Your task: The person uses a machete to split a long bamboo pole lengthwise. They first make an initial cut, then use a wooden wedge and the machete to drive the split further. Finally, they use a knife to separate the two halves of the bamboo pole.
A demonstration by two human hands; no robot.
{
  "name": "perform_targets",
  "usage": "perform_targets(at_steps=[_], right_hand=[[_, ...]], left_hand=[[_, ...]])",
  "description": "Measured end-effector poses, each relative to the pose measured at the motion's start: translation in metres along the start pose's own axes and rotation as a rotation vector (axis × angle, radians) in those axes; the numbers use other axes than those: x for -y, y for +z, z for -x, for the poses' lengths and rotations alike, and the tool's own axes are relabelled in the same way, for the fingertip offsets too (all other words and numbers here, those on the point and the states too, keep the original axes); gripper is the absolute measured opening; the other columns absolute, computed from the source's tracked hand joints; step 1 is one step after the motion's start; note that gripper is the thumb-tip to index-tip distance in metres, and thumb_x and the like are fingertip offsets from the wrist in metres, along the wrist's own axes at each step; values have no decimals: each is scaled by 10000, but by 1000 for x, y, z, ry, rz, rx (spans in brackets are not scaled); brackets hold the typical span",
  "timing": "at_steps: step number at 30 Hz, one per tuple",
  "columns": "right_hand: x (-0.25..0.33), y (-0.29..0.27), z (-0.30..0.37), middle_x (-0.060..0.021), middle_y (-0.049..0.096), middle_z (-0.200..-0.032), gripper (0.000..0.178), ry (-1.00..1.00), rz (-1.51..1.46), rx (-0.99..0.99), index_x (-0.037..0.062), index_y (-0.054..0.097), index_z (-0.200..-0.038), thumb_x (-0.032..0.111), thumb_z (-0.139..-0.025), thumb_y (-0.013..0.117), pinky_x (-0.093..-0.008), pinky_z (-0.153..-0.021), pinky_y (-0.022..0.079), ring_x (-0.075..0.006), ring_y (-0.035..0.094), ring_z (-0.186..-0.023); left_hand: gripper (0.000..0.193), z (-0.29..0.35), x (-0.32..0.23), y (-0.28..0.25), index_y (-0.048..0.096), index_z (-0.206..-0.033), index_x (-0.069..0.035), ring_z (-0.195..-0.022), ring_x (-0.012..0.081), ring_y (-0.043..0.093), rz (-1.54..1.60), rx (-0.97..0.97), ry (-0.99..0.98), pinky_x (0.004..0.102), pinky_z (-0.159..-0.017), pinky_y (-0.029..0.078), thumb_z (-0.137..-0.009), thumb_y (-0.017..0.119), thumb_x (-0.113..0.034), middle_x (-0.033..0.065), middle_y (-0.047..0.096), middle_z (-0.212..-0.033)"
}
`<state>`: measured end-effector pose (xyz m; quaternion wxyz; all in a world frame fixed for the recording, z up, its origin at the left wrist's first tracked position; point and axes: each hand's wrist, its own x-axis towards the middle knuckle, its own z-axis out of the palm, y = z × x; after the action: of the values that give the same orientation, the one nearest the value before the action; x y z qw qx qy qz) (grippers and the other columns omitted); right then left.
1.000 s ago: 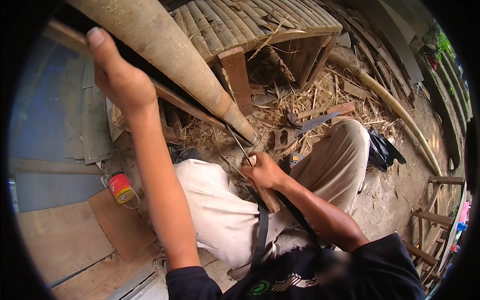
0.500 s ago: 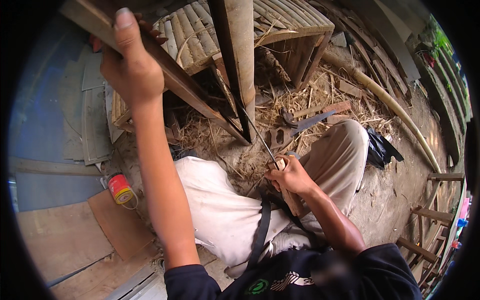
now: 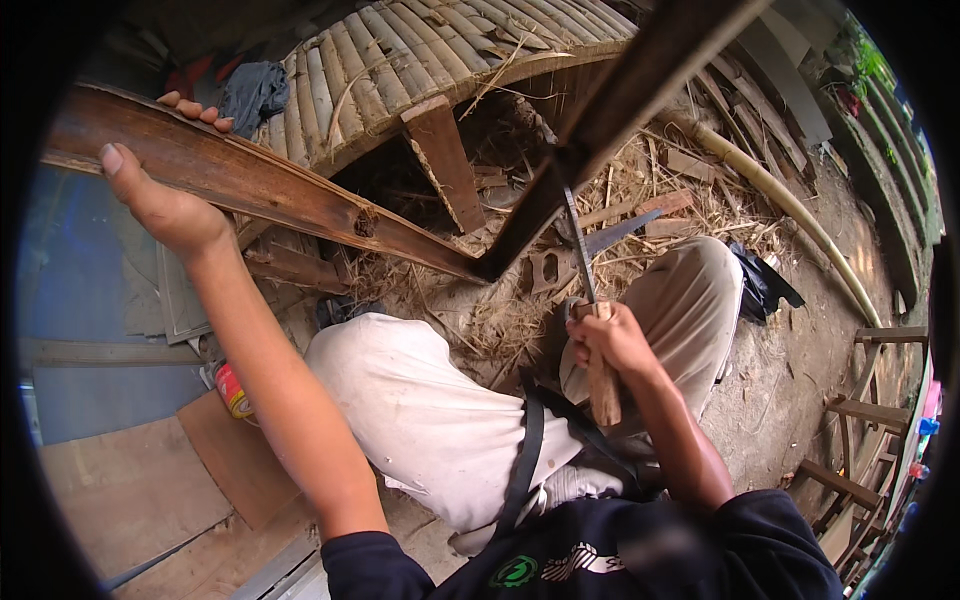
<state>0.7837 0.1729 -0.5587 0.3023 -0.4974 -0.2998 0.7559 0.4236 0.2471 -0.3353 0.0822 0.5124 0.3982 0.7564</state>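
Observation:
A brown bamboo pole is split lengthwise into two halves spread in a wide V, joined at the low point near my knees. My left hand (image 3: 172, 207) is closed around the left bamboo half (image 3: 290, 195), thumb on its hollow inner face and fingertips over the far edge. The right bamboo half (image 3: 640, 90) slants up to the upper right. In my right hand (image 3: 618, 345) is a long knife (image 3: 602, 390), gripped by its wooden handle. Its narrow blade points up, and the tip meets the right half's inner side; whether it cuts in, I cannot tell.
A bamboo-slat bench (image 3: 390, 60) stands ahead. Beyond my knees a handsaw (image 3: 622, 233) lies among wood shavings (image 3: 600, 290). A red-and-yellow can (image 3: 233, 392) sits left, a black plastic bag (image 3: 762, 285) right. A wooden ladder-like frame (image 3: 868, 412) is at far right.
The two bamboo halves have spread much wider apart. My left hand moved left and down with its half; the right half swung right, and the knife turned more upright.

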Motion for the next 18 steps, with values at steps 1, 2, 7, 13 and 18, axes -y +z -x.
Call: perform_targets(at_steps=[1,2,7,13,18], right_hand=[[3,-8,-3,-55,541,-679,56,0,30,-56,35,544,-810,43,-849,583,-325,-480,461,-156,538,-538],[4,-13,-5,-58,541,-686,62,-37,-82,-29,32,541,-804,40,-849,582,-331,-483,463,-161,542,-540],[-6,-24,-11,-66,537,-697,77,-27,-165,-72,22,532,-798,41,-859,576,-345,-494,471,-176,551,-547],[-10,-20,-18,-64,534,-702,105,-35,-106,-68,24,516,-790,56,-866,582,-350,-491,464,-186,548,-554],[-9,-19,-21,-68,527,-722,73,-15,-203,-46,17,517,-830,51,-863,573,-355,-498,468,-185,541,-566]], left_hand=[[729,-3,0,-5,551,-1113,44,-824,258,615,-1,12,4,392,-744,542,-951,349,-637,154,605,-920],[732,-4,1,-8,549,-1114,44,-823,258,615,-5,-6,-2,392,-743,543,-949,349,-641,154,603,-921],[745,-3,1,-2,541,-1122,48,-847,267,615,17,-4,25,395,-765,542,-942,352,-649,157,598,-925],[775,-18,-47,-7,534,-1117,49,-879,286,612,-15,-146,-2,410,-812,533,-936,296,-666,156,600,-934],[768,4,-7,-28,532,-1108,31,-832,276,592,-50,-129,-46,425,-801,528,-941,279,-674,154,574,-894]])
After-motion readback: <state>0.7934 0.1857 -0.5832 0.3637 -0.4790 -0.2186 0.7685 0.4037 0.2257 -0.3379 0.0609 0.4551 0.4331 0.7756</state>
